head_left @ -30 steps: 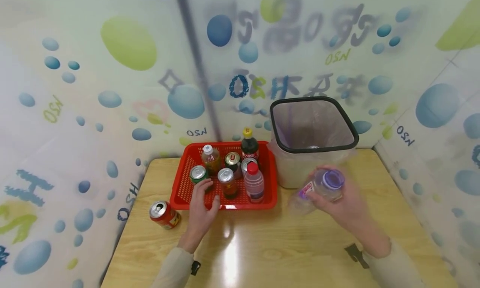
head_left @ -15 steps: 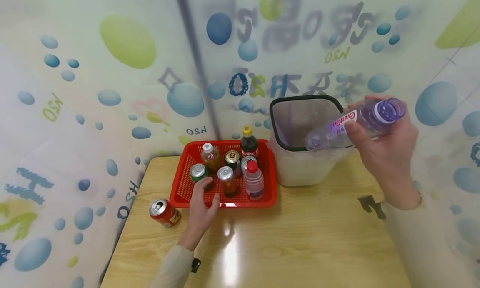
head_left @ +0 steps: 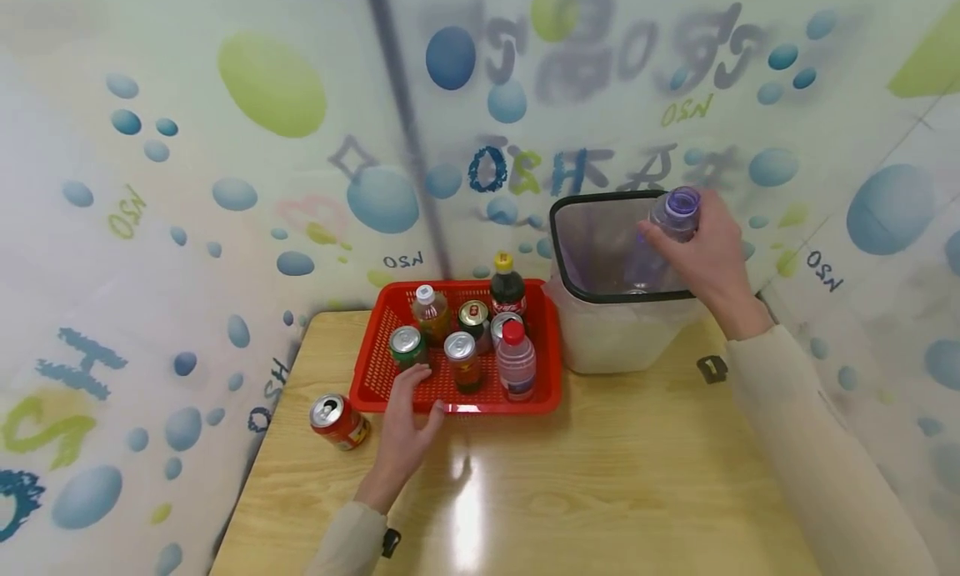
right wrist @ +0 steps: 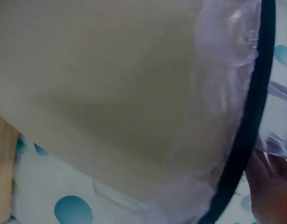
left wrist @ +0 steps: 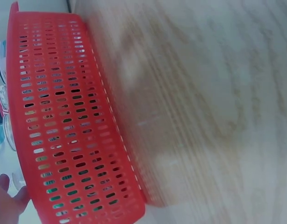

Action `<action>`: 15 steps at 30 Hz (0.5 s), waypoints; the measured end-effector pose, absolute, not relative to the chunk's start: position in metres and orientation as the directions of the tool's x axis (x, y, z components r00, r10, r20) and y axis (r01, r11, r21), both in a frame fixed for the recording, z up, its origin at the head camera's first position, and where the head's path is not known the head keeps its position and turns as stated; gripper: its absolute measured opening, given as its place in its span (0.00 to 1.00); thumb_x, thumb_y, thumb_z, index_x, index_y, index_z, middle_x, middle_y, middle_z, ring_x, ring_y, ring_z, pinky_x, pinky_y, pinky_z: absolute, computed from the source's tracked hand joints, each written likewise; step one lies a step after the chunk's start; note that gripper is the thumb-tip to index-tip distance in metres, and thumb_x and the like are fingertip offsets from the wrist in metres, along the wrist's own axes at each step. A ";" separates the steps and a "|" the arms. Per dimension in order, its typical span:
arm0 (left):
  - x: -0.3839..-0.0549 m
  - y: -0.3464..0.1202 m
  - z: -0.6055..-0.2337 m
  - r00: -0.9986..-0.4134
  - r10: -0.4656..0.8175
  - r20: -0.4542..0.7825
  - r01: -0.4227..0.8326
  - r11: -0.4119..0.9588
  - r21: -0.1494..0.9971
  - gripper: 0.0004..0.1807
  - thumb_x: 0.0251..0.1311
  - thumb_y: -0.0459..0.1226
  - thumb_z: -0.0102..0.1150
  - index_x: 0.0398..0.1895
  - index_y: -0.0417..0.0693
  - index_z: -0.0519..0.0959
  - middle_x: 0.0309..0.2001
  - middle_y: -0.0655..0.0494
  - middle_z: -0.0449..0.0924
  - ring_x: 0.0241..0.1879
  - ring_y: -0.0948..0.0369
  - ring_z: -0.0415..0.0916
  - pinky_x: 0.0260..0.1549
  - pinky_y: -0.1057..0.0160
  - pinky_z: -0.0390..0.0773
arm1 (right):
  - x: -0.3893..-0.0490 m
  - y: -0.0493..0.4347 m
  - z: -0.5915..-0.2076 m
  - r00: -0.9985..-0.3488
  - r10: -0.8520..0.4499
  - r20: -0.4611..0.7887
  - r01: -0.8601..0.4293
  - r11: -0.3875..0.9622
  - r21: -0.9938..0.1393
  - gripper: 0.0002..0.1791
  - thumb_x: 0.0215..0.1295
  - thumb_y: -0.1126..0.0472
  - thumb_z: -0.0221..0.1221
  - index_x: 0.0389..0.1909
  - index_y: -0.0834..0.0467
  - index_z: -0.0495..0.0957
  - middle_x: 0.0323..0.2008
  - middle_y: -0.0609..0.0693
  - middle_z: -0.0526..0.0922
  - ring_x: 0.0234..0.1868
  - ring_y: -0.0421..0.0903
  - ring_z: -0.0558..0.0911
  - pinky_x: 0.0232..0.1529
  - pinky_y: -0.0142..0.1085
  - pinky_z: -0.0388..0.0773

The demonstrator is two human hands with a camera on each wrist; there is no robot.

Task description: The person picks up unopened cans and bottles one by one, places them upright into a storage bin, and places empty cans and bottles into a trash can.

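Observation:
My right hand (head_left: 712, 255) grips a clear plastic bottle (head_left: 677, 213) near its purple-tinted neck. The bottle stands nearly upright, its lower part inside the lined trash bin (head_left: 615, 338). No cap shows on its mouth. In the right wrist view, the bin's wall and dark rim (right wrist: 248, 116) hide much of the bottle. My left hand (head_left: 405, 438) is at the front rim of the red basket (head_left: 551, 376), fingers relaxed and reaching over it near a green can (head_left: 407, 347). The left wrist view shows part of that hand (left wrist: 5, 200) beside the basket's perforated wall.
Inside the basket stand several cans and bottles, including a red-capped bottle (head_left: 516, 363), a yellow-capped cola bottle (head_left: 507, 288) and a white-capped bottle (head_left: 431, 313). An opened red can (head_left: 340, 422) stands left of the basket on the wooden table (head_left: 600, 476). Patterned walls (head_left: 300, 184) enclose the table.
My right hand has carried the bottle from the table in front of the bin, up and right, then over the opening, tipping it upright with its base inside. My left hand has stayed at the basket.

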State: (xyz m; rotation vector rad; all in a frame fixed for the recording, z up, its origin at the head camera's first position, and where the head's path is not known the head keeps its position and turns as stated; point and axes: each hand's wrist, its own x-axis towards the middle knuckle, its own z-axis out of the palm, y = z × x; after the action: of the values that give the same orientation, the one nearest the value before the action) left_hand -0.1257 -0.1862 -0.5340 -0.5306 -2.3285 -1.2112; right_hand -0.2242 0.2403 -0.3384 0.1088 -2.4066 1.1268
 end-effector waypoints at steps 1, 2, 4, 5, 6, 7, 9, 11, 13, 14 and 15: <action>-0.125 -0.187 -0.535 -0.820 0.127 0.557 0.530 0.537 0.657 0.27 0.58 0.29 0.64 0.62 0.32 0.72 0.64 0.37 0.72 0.65 0.44 0.70 0.70 0.74 0.58 | -0.227 0.241 -0.340 -0.908 0.107 0.405 -0.235 0.671 -0.704 0.39 0.64 0.46 0.69 0.63 0.69 0.68 0.52 0.65 0.77 0.51 0.59 0.76 0.52 0.53 0.71; -0.124 -0.187 -0.535 -0.825 0.130 0.550 0.526 0.534 0.662 0.27 0.58 0.29 0.64 0.62 0.32 0.72 0.64 0.37 0.72 0.66 0.44 0.70 0.70 0.74 0.58 | -0.231 0.242 -0.342 -0.929 0.085 0.362 -0.209 0.685 -0.698 0.39 0.65 0.46 0.69 0.64 0.69 0.67 0.52 0.66 0.77 0.51 0.61 0.76 0.51 0.55 0.72; -0.122 -0.187 -0.536 -0.828 0.139 0.542 0.524 0.533 0.664 0.27 0.58 0.28 0.65 0.62 0.32 0.72 0.65 0.37 0.71 0.66 0.44 0.69 0.70 0.75 0.57 | -0.237 0.243 -0.345 -0.959 0.038 0.280 -0.168 0.722 -0.672 0.42 0.65 0.45 0.69 0.66 0.70 0.65 0.54 0.68 0.77 0.53 0.65 0.76 0.52 0.58 0.72; -0.121 -0.187 -0.536 -0.830 0.144 0.538 0.524 0.531 0.666 0.27 0.59 0.28 0.65 0.63 0.33 0.72 0.66 0.37 0.70 0.66 0.44 0.69 0.69 0.76 0.57 | -0.241 0.243 -0.347 -0.969 0.009 0.247 -0.159 0.743 -0.650 0.43 0.65 0.45 0.69 0.67 0.70 0.64 0.55 0.69 0.77 0.54 0.67 0.76 0.53 0.60 0.73; -0.120 -0.187 -0.537 -0.834 0.148 0.532 0.521 0.530 0.670 0.28 0.59 0.28 0.65 0.63 0.34 0.72 0.66 0.37 0.70 0.67 0.44 0.68 0.69 0.76 0.57 | -0.244 0.243 -0.349 -0.976 -0.021 0.215 -0.156 0.761 -0.630 0.44 0.65 0.45 0.69 0.68 0.70 0.64 0.55 0.70 0.76 0.55 0.67 0.77 0.54 0.61 0.73; -0.120 -0.187 -0.537 -0.836 0.152 0.528 0.520 0.527 0.672 0.28 0.59 0.28 0.65 0.63 0.35 0.72 0.66 0.36 0.69 0.67 0.44 0.68 0.69 0.76 0.57 | -0.248 0.243 -0.351 -0.982 -0.050 0.182 -0.153 0.777 -0.611 0.45 0.64 0.45 0.70 0.69 0.71 0.63 0.56 0.71 0.76 0.56 0.68 0.76 0.55 0.62 0.73; -0.119 -0.187 -0.538 -0.835 0.160 0.526 0.524 0.521 0.674 0.28 0.59 0.28 0.66 0.64 0.37 0.72 0.67 0.37 0.68 0.67 0.45 0.67 0.69 0.76 0.57 | -0.254 0.242 -0.356 -0.988 -0.098 0.121 -0.150 0.809 -0.568 0.46 0.64 0.45 0.69 0.69 0.73 0.62 0.56 0.71 0.76 0.56 0.69 0.77 0.56 0.62 0.74; -0.119 -0.186 -0.540 -0.830 0.163 0.534 0.533 0.516 0.671 0.29 0.59 0.27 0.65 0.65 0.38 0.72 0.68 0.38 0.68 0.67 0.45 0.67 0.70 0.76 0.57 | -0.258 0.241 -0.359 -0.988 -0.138 0.068 -0.153 0.830 -0.537 0.46 0.63 0.45 0.70 0.66 0.74 0.63 0.54 0.71 0.77 0.52 0.68 0.79 0.53 0.60 0.76; -0.120 -0.185 -0.540 -0.820 0.164 0.548 0.546 0.511 0.664 0.29 0.59 0.27 0.65 0.65 0.38 0.72 0.68 0.38 0.68 0.67 0.45 0.67 0.70 0.75 0.57 | -0.259 0.241 -0.361 -0.988 -0.155 0.025 -0.145 0.840 -0.523 0.44 0.63 0.45 0.70 0.63 0.74 0.63 0.51 0.71 0.78 0.49 0.66 0.80 0.50 0.59 0.78; -0.120 -0.185 -0.541 -0.816 0.162 0.555 0.550 0.512 0.660 0.29 0.59 0.27 0.65 0.65 0.38 0.72 0.68 0.38 0.68 0.67 0.45 0.67 0.70 0.74 0.57 | -0.259 0.241 -0.361 -0.987 -0.160 0.011 -0.142 0.840 -0.524 0.44 0.63 0.46 0.70 0.63 0.74 0.63 0.50 0.70 0.78 0.48 0.65 0.80 0.49 0.58 0.78; -0.120 -0.185 -0.541 -0.814 0.158 0.559 0.552 0.512 0.658 0.29 0.59 0.27 0.65 0.65 0.38 0.72 0.68 0.37 0.68 0.67 0.45 0.67 0.70 0.74 0.57 | -0.259 0.241 -0.361 -0.986 -0.168 -0.001 -0.142 0.834 -0.533 0.44 0.63 0.45 0.70 0.63 0.73 0.63 0.51 0.70 0.78 0.49 0.65 0.80 0.50 0.57 0.78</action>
State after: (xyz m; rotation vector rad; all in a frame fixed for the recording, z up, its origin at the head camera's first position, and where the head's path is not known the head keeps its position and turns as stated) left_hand -0.1203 -0.1848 -0.5411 -0.5837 -2.3257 -1.2353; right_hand -0.2589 0.2406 -0.3611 0.2575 -3.0539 0.8812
